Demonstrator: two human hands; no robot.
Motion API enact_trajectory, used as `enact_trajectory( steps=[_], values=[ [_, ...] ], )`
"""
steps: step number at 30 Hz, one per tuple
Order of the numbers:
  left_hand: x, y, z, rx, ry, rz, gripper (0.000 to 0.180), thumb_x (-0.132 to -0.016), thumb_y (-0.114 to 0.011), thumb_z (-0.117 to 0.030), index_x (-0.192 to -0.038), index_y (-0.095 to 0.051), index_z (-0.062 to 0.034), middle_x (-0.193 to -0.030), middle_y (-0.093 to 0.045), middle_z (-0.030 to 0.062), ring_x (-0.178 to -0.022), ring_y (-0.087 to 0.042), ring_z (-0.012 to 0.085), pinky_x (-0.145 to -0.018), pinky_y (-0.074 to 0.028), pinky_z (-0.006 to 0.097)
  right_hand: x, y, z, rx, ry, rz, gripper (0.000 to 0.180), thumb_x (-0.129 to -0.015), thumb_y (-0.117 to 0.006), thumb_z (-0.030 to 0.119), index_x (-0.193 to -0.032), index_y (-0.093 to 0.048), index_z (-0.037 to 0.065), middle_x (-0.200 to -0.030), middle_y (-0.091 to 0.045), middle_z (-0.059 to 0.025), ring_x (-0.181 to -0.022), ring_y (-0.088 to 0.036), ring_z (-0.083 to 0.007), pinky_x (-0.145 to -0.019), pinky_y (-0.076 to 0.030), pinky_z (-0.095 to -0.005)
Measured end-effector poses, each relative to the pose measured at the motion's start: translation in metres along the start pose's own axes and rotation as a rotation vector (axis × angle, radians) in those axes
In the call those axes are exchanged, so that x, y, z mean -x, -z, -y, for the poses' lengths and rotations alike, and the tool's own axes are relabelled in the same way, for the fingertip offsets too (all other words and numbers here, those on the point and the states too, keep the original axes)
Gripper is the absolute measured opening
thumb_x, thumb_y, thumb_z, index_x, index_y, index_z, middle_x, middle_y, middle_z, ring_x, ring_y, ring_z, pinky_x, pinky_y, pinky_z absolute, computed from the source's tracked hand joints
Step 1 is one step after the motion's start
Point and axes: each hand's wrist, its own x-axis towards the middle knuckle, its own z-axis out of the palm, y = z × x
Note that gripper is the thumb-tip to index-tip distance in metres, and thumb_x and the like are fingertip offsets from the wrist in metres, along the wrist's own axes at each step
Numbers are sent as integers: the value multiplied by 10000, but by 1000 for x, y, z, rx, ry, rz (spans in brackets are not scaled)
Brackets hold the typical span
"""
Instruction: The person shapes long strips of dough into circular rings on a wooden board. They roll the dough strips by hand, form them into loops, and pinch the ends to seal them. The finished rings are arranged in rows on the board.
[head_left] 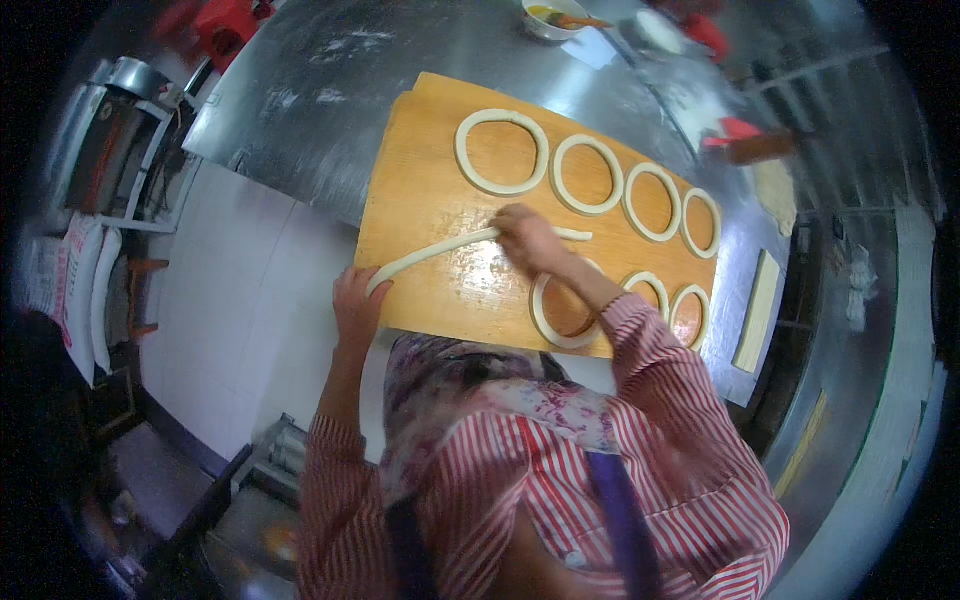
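Note:
A long, pale dough rope (435, 249) stretches across a wooden board (415, 185). Its left end is in my left hand (357, 298), whose fingers close on it at the board's left edge. Farther along, my right hand (530, 240) is closed over the rope, hiding part of it, and a short free end sticks out to the right. Several dough rings lie on the board: a large ring (462, 160) heads the far row, and a nearer ring (541, 312) sits partly beneath my right forearm.
The board lies on a metal table (300, 110) at its near edge. A bowl (545, 22) with a utensil stands at the far side. To the right are a rolled-out dough sheet (776, 195) and a pale strip (757, 312). White sacks (85, 285) stand at left.

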Motion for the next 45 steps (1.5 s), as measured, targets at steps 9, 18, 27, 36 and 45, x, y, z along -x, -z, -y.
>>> enact_trajectory(
  steps=[9, 18, 27, 36, 45],
  values=[
    [2, 5, 0, 106, 73, 2, 360, -750, -821, -202, -1061, -704, -64, -1029, -650, 93, -998, -596, 307, -905, -442, 432, 108, 77, -71, -50, -335, -106, 284, -841, -679, 30, -1123, -707, 3, -1068, -662, -183, -962, -659, -347, -819, -535, -394],
    [17, 14, -1, 39, 8, -62, 311, -748, -806, -174, -1031, -708, -88, -1003, -644, 72, -1024, -581, 283, -923, -399, 433, 12, 11, 61, 55, 171, -10, 361, -807, -733, 56, -1166, -691, 58, -1159, -649, -162, -1033, -619, -363, -903, -509, -439],
    [11, 19, 0, 25, -131, -100, 224, -779, -788, -162, -969, -693, -92, -978, -651, 67, -1012, -583, 286, -914, -405, 424, -61, -105, 134, -43, 265, 82, 334, -797, -718, 76, -1125, -678, 30, -1082, -652, -157, -1011, -606, -362, -866, -492, -457],
    [13, 2, 3, 49, -12, -126, 194, -778, -786, -177, -932, -702, -96, -924, -653, 75, -972, -593, 300, -906, -409, 441, -31, -64, 72, 59, 205, -61, 222, -839, -716, 77, -1051, -689, 17, -1050, -662, -155, -953, -616, -360, -842, -503, -447],
    [-12, 11, -34, -142, -105, -20, 381, -784, -790, -226, -1115, -659, -88, -1096, -617, 97, -1086, -560, 307, -977, -388, 476, 68, 58, -18, 274, -116, -128, 246, -776, -688, 60, -1022, -705, 54, -1003, -678, -132, -932, -652, -345, -805, -542, -443]
  ],
)
